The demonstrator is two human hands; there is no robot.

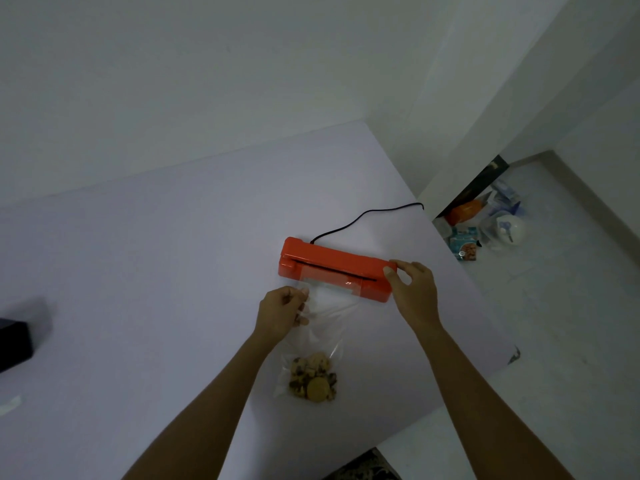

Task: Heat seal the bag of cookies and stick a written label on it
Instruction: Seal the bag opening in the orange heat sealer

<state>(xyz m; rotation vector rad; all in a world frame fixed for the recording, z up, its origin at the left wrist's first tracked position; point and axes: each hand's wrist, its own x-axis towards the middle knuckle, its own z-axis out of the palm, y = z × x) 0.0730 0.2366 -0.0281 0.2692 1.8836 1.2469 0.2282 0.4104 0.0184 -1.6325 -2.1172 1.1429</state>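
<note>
While my left hand (pixel 282 308) pinches the clear bag (pixel 323 327) by its left edge, its mouth sits in the orange sealer (pixel 334 268) on the tabletop (pixel 156 271), cookies (pixel 313 377) nearest me; my right hand's (pixel 412 287) grip holds the sealer's right end.

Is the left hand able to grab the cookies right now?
Probably not yet: the left hand is pinching the bag near the sealer, and the cookies sit inside the plastic.
</note>
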